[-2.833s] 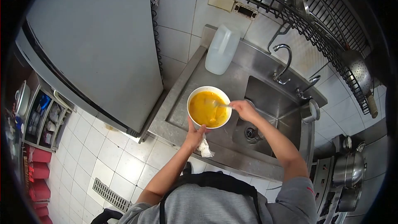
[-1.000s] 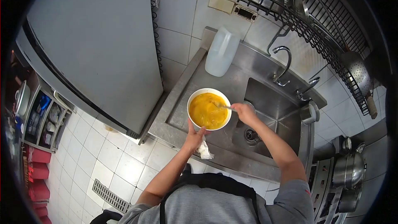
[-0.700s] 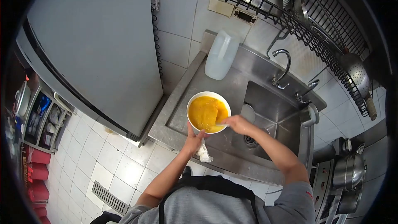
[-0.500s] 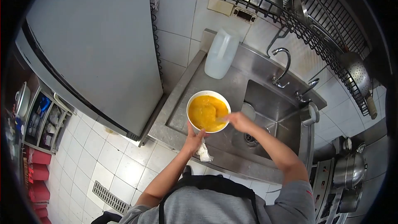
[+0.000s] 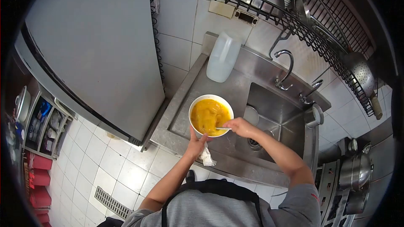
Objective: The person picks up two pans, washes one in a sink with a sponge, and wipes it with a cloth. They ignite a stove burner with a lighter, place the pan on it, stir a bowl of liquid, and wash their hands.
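A white bowl [image 5: 210, 96] of yellow-orange liquid [image 5: 206, 111], looking like beaten egg, is over the steel counter near its front edge. My left hand [image 5: 196, 146] grips the bowl's near left side, thumb and fingers at the wall. Below that hand a crumpled white cloth or paper [image 5: 206, 156] hangs down. My right hand [image 5: 242, 127] is closed around a thin metal-handled utensil [image 5: 223, 128], which reaches over the bowl's right rim. The utensil's far end is hidden in the liquid, whose surface is swirled.
Right of the bowl is a steel sink [image 5: 275, 109] with a round dish [image 5: 251, 115] inside and a curved faucet [image 5: 290, 65] behind. A translucent jug [image 5: 223, 59] stands at the counter's back. Overhead hangs a black wire rack [image 5: 294, 21] of cookware; a fridge [image 5: 97, 54] stands left.
My right hand has moved slightly down and toward the near side, so the utensil's handle now shows clearly. The liquid's swirl has changed shape. My left hand keeps its hold on the bowl.
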Demonstrator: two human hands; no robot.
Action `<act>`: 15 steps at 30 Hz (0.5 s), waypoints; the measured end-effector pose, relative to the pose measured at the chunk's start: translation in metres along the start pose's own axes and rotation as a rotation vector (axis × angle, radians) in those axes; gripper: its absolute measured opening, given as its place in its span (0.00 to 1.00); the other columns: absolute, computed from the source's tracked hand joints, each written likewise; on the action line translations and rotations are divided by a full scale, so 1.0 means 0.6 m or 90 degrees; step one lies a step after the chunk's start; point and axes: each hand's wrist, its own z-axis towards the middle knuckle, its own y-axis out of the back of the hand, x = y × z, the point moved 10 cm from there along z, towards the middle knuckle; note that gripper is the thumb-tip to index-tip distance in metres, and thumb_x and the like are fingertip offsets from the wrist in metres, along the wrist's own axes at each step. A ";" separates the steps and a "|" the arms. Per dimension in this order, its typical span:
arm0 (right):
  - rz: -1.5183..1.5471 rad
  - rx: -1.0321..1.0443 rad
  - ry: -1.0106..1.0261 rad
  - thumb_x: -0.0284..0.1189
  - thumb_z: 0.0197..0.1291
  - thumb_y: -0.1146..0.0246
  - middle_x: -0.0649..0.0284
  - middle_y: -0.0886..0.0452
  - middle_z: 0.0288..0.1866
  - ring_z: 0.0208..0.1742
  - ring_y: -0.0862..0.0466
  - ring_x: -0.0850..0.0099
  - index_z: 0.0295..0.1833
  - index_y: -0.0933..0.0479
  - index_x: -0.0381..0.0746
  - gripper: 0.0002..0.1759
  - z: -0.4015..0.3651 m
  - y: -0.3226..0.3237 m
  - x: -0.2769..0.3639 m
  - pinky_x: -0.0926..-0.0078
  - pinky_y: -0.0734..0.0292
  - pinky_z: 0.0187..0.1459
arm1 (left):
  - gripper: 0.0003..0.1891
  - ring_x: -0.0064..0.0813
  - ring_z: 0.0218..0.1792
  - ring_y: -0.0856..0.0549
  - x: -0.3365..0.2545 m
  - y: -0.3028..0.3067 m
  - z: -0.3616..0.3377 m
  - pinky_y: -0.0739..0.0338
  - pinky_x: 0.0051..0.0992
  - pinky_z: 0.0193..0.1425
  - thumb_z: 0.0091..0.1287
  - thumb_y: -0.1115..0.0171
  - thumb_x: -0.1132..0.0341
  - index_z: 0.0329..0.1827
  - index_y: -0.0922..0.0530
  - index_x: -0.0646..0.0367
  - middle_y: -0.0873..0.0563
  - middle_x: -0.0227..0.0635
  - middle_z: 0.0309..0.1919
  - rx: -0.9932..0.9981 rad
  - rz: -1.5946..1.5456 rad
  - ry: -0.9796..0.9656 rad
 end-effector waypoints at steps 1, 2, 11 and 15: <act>0.010 -0.034 -0.015 0.23 0.55 0.48 0.60 0.19 0.35 0.39 0.22 0.73 0.41 0.23 0.36 0.11 0.001 0.018 0.000 0.76 0.29 0.43 | 0.36 0.37 0.44 0.20 0.003 0.001 -0.006 0.20 0.25 0.21 0.67 0.53 0.68 0.65 0.70 0.42 0.31 0.49 0.53 -0.003 -0.001 0.018; 0.019 -0.068 -0.030 0.23 0.55 0.48 0.61 0.19 0.34 0.37 0.22 0.73 0.41 0.23 0.36 0.11 0.008 0.052 0.002 0.76 0.29 0.42 | 0.38 0.36 0.44 0.20 0.000 -0.002 -0.012 0.22 0.26 0.29 0.66 0.53 0.69 0.65 0.73 0.45 0.31 0.48 0.54 0.002 -0.003 0.031; -0.311 -0.186 -0.075 0.29 0.58 0.49 0.53 0.21 0.33 0.37 0.21 0.55 0.40 0.23 0.42 0.11 -0.023 0.174 0.179 0.61 0.27 0.39 | 0.39 0.31 0.40 0.20 0.021 0.021 -0.004 0.23 0.19 0.25 0.64 0.50 0.70 0.67 0.69 0.44 0.30 0.46 0.54 -0.019 0.027 -0.016; -0.304 -0.191 -0.111 0.30 0.55 0.50 0.50 0.21 0.32 0.36 0.21 0.53 0.44 0.25 0.44 0.13 -0.026 0.109 0.093 0.57 0.26 0.37 | 0.29 0.25 0.41 0.22 -0.014 0.065 -0.067 0.32 0.22 0.48 0.65 0.53 0.68 0.64 0.57 0.63 0.21 0.36 0.39 -0.144 0.188 -0.018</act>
